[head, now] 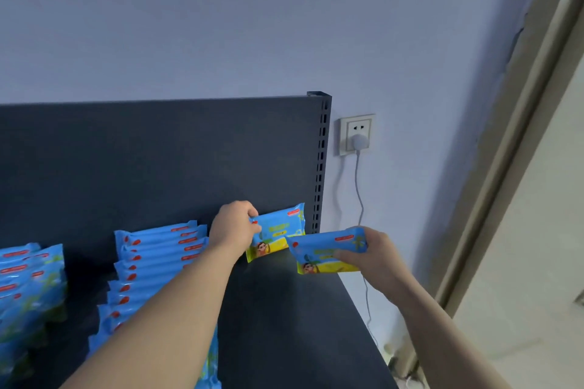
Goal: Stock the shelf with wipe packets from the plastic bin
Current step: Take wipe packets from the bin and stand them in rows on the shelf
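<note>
Two wipe packets: left hand (232, 226) grips one (278, 232), right hand (373, 254) grips other (328, 249).

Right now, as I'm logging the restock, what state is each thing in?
left hand: grips the back packet by its left end.
back packet: upright against the back panel.
right hand: grips the front packet.
front packet: tilted, overlapping the back packet's lower right corner.
middle row: packets on edge, packed together.
left row: packets packed together.
wall socket: plug inserted, cord hanging.
</note>
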Demonstrator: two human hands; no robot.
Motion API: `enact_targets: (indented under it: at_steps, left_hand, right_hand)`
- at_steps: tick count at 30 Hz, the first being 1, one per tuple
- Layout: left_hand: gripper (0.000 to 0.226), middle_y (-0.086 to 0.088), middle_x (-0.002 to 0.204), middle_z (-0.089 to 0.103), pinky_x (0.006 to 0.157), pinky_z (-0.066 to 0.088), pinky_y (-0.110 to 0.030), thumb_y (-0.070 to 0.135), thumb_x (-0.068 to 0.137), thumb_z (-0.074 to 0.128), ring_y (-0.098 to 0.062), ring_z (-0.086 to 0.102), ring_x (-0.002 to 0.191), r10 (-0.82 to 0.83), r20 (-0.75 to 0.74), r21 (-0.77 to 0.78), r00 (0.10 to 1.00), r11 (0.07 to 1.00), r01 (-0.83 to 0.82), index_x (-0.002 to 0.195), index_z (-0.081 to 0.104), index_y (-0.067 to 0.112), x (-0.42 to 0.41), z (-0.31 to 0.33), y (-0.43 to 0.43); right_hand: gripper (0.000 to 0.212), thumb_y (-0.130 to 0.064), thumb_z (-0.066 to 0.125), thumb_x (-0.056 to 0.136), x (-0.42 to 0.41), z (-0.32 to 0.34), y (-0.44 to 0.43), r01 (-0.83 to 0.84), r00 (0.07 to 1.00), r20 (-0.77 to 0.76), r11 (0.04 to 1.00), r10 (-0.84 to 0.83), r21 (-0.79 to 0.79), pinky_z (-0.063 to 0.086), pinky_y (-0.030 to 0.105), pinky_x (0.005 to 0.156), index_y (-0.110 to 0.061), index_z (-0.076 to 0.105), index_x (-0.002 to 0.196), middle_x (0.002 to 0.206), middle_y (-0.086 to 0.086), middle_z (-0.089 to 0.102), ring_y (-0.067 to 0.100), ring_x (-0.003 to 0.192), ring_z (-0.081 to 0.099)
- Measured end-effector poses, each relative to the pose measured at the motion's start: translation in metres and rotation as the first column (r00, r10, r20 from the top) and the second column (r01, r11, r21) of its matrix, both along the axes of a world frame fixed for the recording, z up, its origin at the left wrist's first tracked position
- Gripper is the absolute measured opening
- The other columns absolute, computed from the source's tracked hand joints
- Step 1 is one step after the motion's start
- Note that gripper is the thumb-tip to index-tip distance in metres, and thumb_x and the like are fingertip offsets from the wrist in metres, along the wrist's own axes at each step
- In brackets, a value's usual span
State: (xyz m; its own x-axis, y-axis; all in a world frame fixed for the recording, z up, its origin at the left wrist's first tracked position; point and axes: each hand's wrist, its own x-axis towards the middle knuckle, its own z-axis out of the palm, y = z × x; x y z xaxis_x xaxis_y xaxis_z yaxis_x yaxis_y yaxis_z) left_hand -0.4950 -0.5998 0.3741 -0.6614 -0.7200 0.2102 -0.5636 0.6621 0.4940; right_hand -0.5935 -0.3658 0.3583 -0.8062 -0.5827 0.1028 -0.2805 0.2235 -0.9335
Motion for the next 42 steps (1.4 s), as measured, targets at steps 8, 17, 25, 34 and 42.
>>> enact_targets:
  at_steps: [8, 17, 25, 34, 42]
  left_hand:
    - [0.017, -0.003, 0.093, 0.061, 0.065, 0.051, -0.032, 0.02, 0.086, 0.065, -0.018, 0.059, 0.079, 0.044, -0.007, -0.122, 0.999, 0.991, -0.044, 0.098, 0.054, 0.015, -0.004, -0.001, 0.002]
    - [0.02, -0.003, 0.1, 0.064, 0.078, 0.052, -0.035, 0.014, 0.086, 0.065, -0.021, 0.061, 0.089, 0.089, -0.169, -0.028, 0.982, 0.995, -0.095, 0.104, 0.057, 0.012, 0.013, 0.009, -0.008]
    - [0.018, 0.012, 0.092, 0.064, 0.074, 0.052, -0.03, 0.029, 0.086, 0.063, -0.009, 0.061, 0.084, 0.024, -0.023, 0.024, 0.999, 0.999, -0.024, 0.103, 0.061, 0.024, 0.04, 0.012, 0.002]
    - [0.037, 0.008, 0.118, 0.061, 0.097, 0.042, -0.031, 0.044, 0.089, 0.056, -0.014, 0.056, 0.108, -0.182, 0.069, -0.161, 0.981, 0.968, 0.191, 0.122, 0.056, 0.027, 0.067, 0.024, 0.048]
    - [0.045, 0.011, 0.133, 0.052, 0.117, 0.016, -0.039, 0.055, 0.089, 0.047, -0.013, 0.046, 0.123, -0.328, 0.216, -0.161, 0.92, 0.917, 0.365, 0.129, 0.048, 0.035, 0.107, 0.026, 0.089]
  right_hand:
    - [0.023, -0.011, 0.073, 0.077, -0.017, -0.015, -0.036, -0.051, 0.997, 0.066, 0.998, 0.049, 0.022, 0.057, 0.03, 0.072, -0.025, 0.067, 0.094, 0.087, -0.004, 0.074, 0.014, 0.079, 0.07]
    - [0.024, -0.01, 0.069, 0.082, -0.029, -0.028, -0.084, -0.094, 0.992, 0.087, 0.992, 0.086, 0.086, 0.052, 0.029, 0.066, -0.015, 0.062, 0.104, 0.095, 0.003, 0.071, 0.018, 0.077, 0.066]
    - [0.043, -0.024, 0.074, 0.074, -0.025, -0.027, -0.098, 0.066, 0.995, -0.084, 0.986, -0.054, 0.154, 0.051, 0.027, 0.067, -0.019, 0.049, 0.109, 0.104, -0.001, 0.063, 0.013, 0.085, 0.062]
    - [0.071, -0.027, 0.064, 0.085, 0.017, -0.012, -0.062, 0.161, 0.938, -0.341, 0.952, -0.067, 0.258, 0.029, 0.03, 0.104, -0.015, 0.026, 0.144, 0.147, 0.001, 0.03, 0.02, 0.135, 0.03]
    - [0.065, -0.032, 0.061, 0.088, 0.088, 0.005, -0.012, 0.161, 0.899, -0.438, 0.943, -0.019, 0.29, 0.02, 0.02, 0.106, -0.019, 0.031, 0.143, 0.146, -0.004, 0.033, 0.014, 0.136, 0.025]
